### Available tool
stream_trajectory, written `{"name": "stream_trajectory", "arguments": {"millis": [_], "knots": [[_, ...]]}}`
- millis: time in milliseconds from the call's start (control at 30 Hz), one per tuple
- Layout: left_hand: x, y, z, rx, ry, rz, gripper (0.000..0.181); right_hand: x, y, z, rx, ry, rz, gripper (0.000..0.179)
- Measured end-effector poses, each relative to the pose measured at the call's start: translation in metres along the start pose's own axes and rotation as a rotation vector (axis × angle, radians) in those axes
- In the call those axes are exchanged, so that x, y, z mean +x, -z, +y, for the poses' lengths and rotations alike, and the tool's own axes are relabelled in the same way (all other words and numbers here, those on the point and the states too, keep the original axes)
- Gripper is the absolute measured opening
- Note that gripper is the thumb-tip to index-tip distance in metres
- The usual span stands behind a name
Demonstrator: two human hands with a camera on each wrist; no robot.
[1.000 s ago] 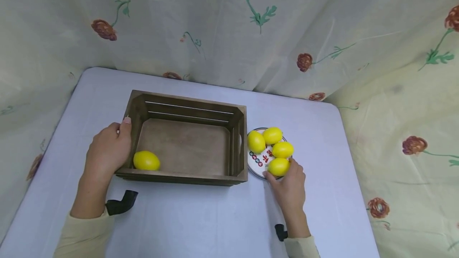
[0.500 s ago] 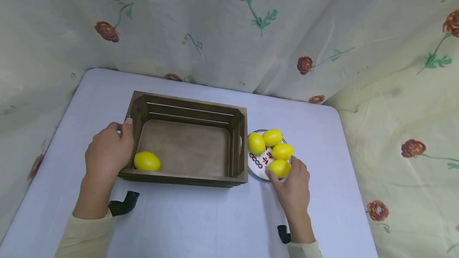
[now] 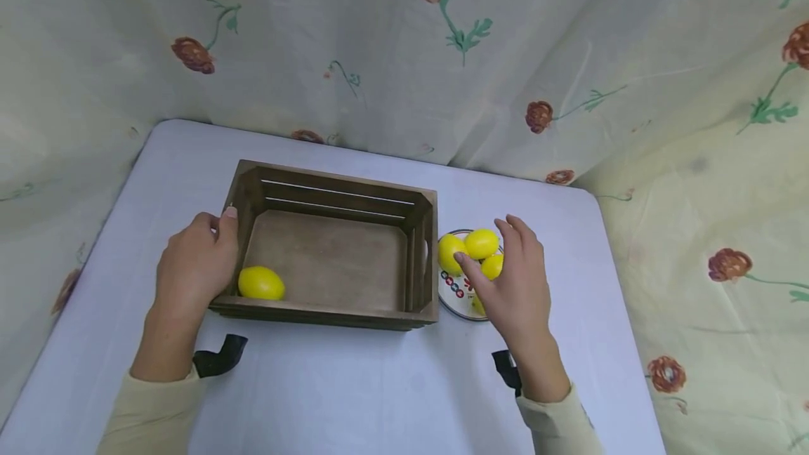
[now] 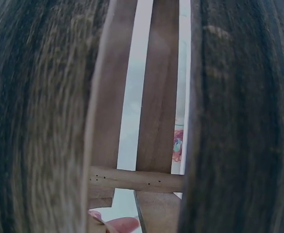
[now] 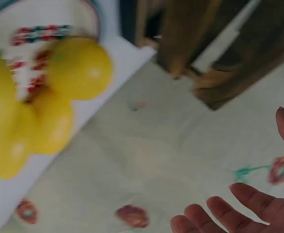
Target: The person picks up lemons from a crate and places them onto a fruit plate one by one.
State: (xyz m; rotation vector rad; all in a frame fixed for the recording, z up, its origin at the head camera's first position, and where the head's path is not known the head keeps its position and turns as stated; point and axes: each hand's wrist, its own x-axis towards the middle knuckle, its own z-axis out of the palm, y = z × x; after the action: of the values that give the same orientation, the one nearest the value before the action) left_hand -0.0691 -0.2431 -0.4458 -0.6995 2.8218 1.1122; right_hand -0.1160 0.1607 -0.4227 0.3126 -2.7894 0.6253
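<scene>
A brown slatted wooden crate [image 3: 329, 251] has one yellow lemon [image 3: 261, 283] in its front left corner. My left hand [image 3: 196, 258] grips the crate's left wall, thumb on the rim; slats [image 4: 156, 87] fill the left wrist view, with fingertips [image 4: 122, 224] at the bottom. Right of the crate, a white plate [image 3: 454, 298] with printed marks bears several lemons [image 3: 482, 243]. Above it my right hand [image 3: 521, 286] holds nothing, fingers and thumb spread apart, partly covering the lemons in the head view. The right wrist view shows those lemons [image 5: 81, 68] apart from the fingers.
A white-covered table [image 3: 354, 385] carries everything. Flowered curtain cloth [image 3: 379, 55] hangs behind and along both sides. A black curved piece [image 3: 221, 357] sits at the left wrist, and a similar one [image 3: 505, 371] at the right.
My right hand has let go of the plate's front lemon, which stays on the plate, and has risen over the plate with its fingers spread. The left hand keeps its hold on the crate.
</scene>
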Motion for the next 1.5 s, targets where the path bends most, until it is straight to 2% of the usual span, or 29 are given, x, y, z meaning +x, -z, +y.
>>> {"name": "stream_trajectory", "arguments": {"millis": [167,300,433,567,700,833,967,1067,1133,1300,1500], "knots": [[0.002,0.000,0.000,-0.026,0.006,-0.024,0.078,0.024,0.007,-0.036,0.081,0.103,-0.037,0.078],[0.002,0.000,0.003,-0.029,-0.002,-0.051,0.078,0.035,0.011,-0.058,0.087,0.199,-0.097,0.077],[0.002,0.002,0.002,-0.028,-0.003,-0.068,0.079,0.046,0.015,-0.081,0.082,0.337,-0.162,0.070],[0.002,0.005,0.000,-0.029,0.007,-0.076,0.081,0.059,0.018,-0.108,0.043,0.455,-0.266,0.066],[0.002,0.006,0.000,-0.026,0.022,-0.077,0.082,0.071,0.013,-0.138,-0.038,0.511,-0.406,0.062],[0.003,0.006,0.000,-0.022,0.030,-0.075,0.083,0.083,-0.006,-0.166,-0.133,0.548,-0.544,0.063],[0.005,0.005,0.000,-0.001,0.028,-0.088,0.085,0.093,-0.034,-0.189,-0.205,0.612,-0.733,0.069],[0.006,0.004,-0.001,0.013,0.013,-0.115,0.088,0.097,-0.060,-0.201,-0.216,0.680,-0.889,0.072],[0.007,0.004,-0.002,0.016,0.007,-0.131,0.090,0.096,-0.078,-0.208,-0.204,0.725,-0.959,0.072],[0.006,0.006,-0.003,0.007,0.018,-0.130,0.089,0.084,-0.117,-0.219,-0.159,0.768,-1.038,0.067],[0.006,0.009,-0.005,-0.012,0.016,-0.140,0.089,0.067,-0.144,-0.220,-0.167,0.806,-1.063,0.053]]}}
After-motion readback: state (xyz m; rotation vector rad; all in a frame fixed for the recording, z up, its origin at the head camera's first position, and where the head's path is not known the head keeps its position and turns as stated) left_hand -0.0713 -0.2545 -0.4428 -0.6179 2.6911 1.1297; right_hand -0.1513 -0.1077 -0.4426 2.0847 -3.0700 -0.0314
